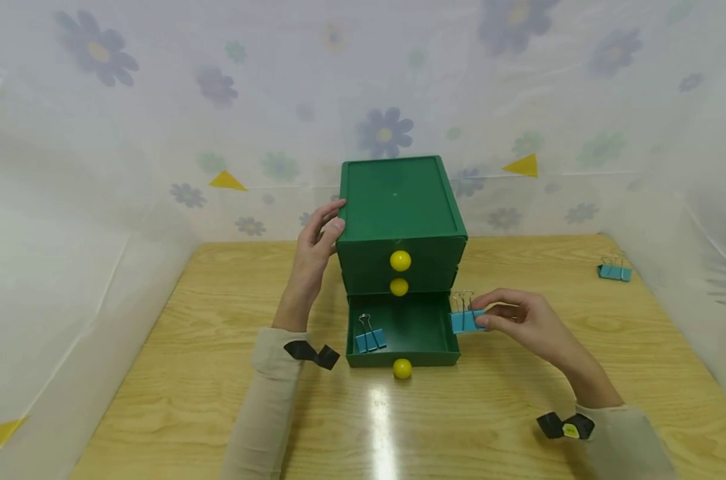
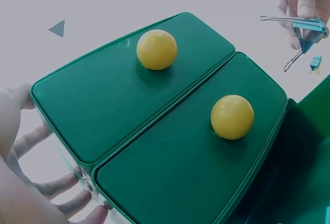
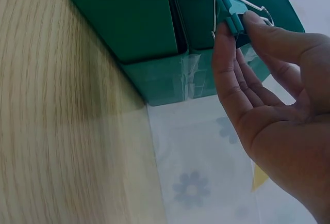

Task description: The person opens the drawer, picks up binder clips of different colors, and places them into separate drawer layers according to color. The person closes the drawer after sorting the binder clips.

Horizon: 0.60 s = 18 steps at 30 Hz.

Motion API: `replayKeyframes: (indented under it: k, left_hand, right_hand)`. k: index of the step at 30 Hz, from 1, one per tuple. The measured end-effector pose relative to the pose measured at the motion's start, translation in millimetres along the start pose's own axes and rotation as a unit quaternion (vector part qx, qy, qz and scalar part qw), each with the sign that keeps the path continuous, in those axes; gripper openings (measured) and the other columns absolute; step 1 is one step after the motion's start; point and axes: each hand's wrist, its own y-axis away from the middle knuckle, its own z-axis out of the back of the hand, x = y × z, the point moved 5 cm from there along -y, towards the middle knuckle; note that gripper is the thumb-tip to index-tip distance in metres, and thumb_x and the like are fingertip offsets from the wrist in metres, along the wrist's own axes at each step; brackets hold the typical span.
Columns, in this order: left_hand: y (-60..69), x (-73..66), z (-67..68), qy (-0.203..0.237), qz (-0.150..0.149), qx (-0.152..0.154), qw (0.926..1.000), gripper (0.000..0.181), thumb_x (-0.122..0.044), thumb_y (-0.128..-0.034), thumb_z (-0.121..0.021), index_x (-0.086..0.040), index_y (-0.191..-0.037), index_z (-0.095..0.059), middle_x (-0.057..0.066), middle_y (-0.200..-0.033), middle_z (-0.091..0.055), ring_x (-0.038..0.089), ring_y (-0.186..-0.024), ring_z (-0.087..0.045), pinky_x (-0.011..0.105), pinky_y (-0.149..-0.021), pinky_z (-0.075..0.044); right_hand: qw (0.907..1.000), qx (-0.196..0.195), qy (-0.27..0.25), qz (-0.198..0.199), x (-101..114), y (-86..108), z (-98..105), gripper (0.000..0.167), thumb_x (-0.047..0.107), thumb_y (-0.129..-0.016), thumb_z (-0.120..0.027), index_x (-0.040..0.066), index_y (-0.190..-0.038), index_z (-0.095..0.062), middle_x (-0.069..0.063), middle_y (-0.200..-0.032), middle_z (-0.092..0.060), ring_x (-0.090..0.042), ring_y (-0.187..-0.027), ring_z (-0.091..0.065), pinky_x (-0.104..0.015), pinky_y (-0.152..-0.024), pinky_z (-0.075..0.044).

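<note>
A green drawer box (image 1: 399, 200) with yellow round knobs stands on the table. Its bottom drawer (image 1: 371, 361) is pulled out, and one blue binder clip (image 1: 371, 341) lies in the left part of it. My left hand (image 1: 315, 250) rests against the box's left side, fingers spread along the wall in the left wrist view. By the drawer's right edge, my right hand (image 1: 533, 327) pinches a second blue binder clip (image 1: 466, 323) between thumb and fingers, its wire handles pointing up. The two upper drawers (image 2: 139, 95) are closed.
Another blue binder clip (image 1: 615, 273) lies on the wooden table (image 1: 207, 373) at the far right. Behind the table hangs a pale flowered sheet (image 1: 279, 100) with yellow triangles on it; similar sheeting closes off both sides.
</note>
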Motion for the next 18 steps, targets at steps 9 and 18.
replayKeyframes:
  k: [9,18]
  left_hand:
    - [-0.8,-0.1,2.2,-0.003,0.004,0.005,1.0,0.044,-0.032,-0.1054,-0.058,-0.02,-0.148,-0.056,0.001,-0.151,-0.048,0.024,-0.137,-0.048,0.058,-0.11,-0.038]
    - [-1.8,0.6,2.5,-0.006,0.003,-0.001,1.0,0.044,-0.033,-0.1048,-0.058,-0.022,-0.148,-0.056,0.001,-0.151,-0.048,0.024,-0.137,-0.048,0.058,-0.109,-0.039]
  right_hand:
    - [0.9999,0.012,-0.008,0.006,-0.5,-9.1,-12.6,0.022,-0.005,-0.096,-0.067,0.002,-0.117,-0.072,-0.016,-0.119,-0.068,-0.021,-0.095,-0.073,-0.032,-0.082,-0.059]
    - [0.9995,0.027,-0.014,-0.002,-0.7,-23.6,-32.5,0.02,-0.002,-0.096,-0.069,0.002,-0.115,-0.072,-0.019,-0.118,-0.068,-0.023,-0.093,-0.074,-0.034,-0.08,-0.06]
